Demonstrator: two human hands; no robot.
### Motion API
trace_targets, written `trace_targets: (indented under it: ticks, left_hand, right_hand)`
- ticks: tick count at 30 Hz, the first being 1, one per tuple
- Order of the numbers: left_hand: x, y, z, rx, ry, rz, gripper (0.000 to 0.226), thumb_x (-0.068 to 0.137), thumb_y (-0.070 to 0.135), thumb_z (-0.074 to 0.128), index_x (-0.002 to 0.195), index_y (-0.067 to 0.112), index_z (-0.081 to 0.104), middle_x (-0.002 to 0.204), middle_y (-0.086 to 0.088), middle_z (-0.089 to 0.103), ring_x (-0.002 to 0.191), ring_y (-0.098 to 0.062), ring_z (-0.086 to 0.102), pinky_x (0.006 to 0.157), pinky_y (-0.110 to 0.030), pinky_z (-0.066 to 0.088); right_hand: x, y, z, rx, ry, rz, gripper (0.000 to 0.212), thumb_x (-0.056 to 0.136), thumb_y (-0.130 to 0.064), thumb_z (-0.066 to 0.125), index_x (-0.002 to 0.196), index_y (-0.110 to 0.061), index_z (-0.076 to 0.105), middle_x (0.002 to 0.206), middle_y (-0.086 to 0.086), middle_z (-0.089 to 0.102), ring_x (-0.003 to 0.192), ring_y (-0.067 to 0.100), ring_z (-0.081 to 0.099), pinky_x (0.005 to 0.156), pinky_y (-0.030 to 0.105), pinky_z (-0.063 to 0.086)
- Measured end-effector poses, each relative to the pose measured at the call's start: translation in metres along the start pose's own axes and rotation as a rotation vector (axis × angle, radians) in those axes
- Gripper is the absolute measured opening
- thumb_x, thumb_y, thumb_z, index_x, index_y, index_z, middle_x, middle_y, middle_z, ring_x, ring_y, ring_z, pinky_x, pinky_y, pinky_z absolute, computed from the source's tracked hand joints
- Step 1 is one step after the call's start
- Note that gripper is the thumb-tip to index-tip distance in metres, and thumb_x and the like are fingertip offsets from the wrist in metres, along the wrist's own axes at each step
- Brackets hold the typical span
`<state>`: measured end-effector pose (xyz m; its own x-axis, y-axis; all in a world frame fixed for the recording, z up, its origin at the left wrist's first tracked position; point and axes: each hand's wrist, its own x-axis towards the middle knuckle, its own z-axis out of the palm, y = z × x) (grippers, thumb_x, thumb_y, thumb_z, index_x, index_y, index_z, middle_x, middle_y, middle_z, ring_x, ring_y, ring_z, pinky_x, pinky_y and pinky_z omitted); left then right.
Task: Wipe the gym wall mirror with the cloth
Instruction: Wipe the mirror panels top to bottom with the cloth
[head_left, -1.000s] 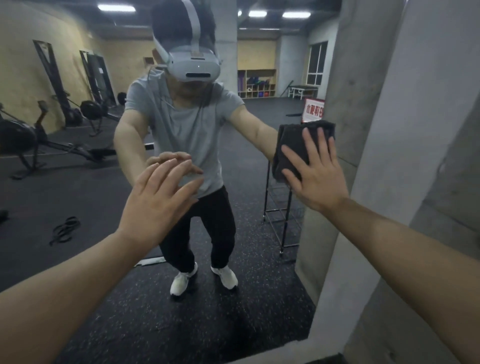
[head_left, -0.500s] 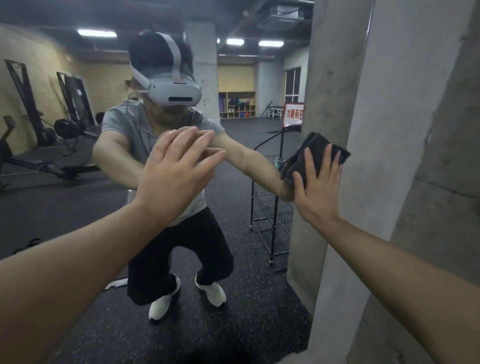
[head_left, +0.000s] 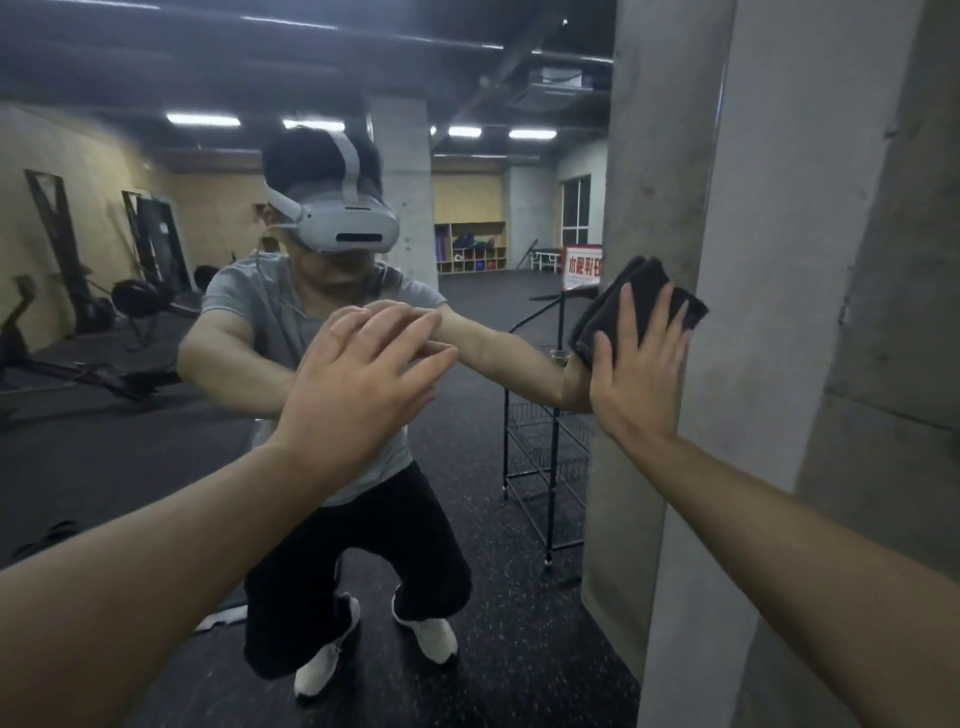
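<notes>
With my right hand (head_left: 641, 382) flat, pressing the folded dark cloth (head_left: 641, 296) at the wall mirror's (head_left: 130, 415) right edge, my left hand (head_left: 358, 384) braces open-fingered; next, I reckon, a sweep leftward.

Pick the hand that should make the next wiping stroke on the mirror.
Right. The right hand already presses the dark cloth flat against the mirror near its right edge; the left hand has no cloth.

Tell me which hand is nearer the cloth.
Right. The right hand presses flat on the cloth at the mirror's right edge; the left hand is well off to its left.
</notes>
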<state>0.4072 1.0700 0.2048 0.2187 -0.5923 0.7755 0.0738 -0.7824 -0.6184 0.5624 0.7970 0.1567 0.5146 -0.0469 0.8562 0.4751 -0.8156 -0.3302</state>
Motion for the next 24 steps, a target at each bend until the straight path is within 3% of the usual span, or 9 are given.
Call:
trace_targets:
  ticks: [3,5,8,13,16,24]
  left_hand:
    - [-0.017,-0.016,-0.011,0.014,-0.061,-0.026,0.032,0.101,0.036,0.056,0.124,0.022,0.072,0.14,-0.011,0.063,0.132,-0.033,0.053,0.109,-0.05,0.037]
    - [-0.036,-0.032,-0.022,0.031,-0.073,-0.072,0.034,0.1,0.038,0.063,0.13,0.024,0.068,0.146,-0.009,0.058,0.135,-0.031,0.048,0.11,-0.051,0.037]
    - [-0.066,-0.062,-0.043,0.073,-0.088,-0.151,0.037,0.101,0.04,0.063,0.135,0.024,0.065,0.149,-0.009,0.056,0.135,-0.031,0.047,0.106,-0.05,0.04]
    - [-0.132,-0.11,-0.082,0.139,-0.133,-0.319,0.045,0.103,0.045,0.059,0.141,0.022,0.061,0.15,-0.012,0.053,0.134,-0.035,0.049,0.104,-0.05,0.041]
    - [-0.161,-0.131,-0.1,0.149,-0.177,-0.374,0.049,0.105,0.045,0.056,0.145,0.016,0.057,0.151,-0.015,0.051,0.135,-0.038,0.048,0.106,-0.05,0.041]
    - [-0.194,-0.138,-0.126,0.157,-0.259,-0.498,0.052,0.105,0.047,0.051,0.145,0.016,0.057,0.15,-0.016,0.051,0.133,-0.037,0.049,0.106,-0.05,0.045]
  right_hand:
    - [-0.011,-0.034,0.009,0.049,0.026,0.102,0.064,0.106,-0.049,0.018,0.165,-0.027,0.007,0.17,0.023,0.001,0.155,0.048,-0.002,0.125,0.065,0.003]
    - [-0.012,-0.066,0.011,0.065,0.073,0.068,0.063,0.107,-0.05,0.018,0.165,-0.027,0.012,0.17,0.024,0.005,0.154,0.051,0.002,0.124,0.066,0.005]
    - [-0.027,-0.126,0.015,0.044,0.107,-0.155,0.061,0.108,-0.051,0.019,0.164,-0.027,0.015,0.168,0.027,0.01,0.153,0.053,0.006,0.123,0.069,0.007]
    - [-0.06,-0.252,0.023,0.042,0.124,-0.586,0.058,0.106,-0.047,0.043,0.16,-0.033,0.029,0.167,0.021,0.017,0.153,0.051,0.015,0.124,0.067,0.007]
    - [-0.075,-0.306,0.024,0.054,0.087,-0.824,0.056,0.105,-0.048,0.048,0.158,-0.036,0.038,0.167,0.016,0.026,0.154,0.046,0.019,0.125,0.064,0.01]
    - [-0.084,-0.292,0.024,-0.034,-0.072,-1.2,0.056,0.104,-0.046,0.049,0.158,-0.037,0.038,0.169,0.007,0.025,0.157,0.036,0.015,0.128,0.055,0.006]
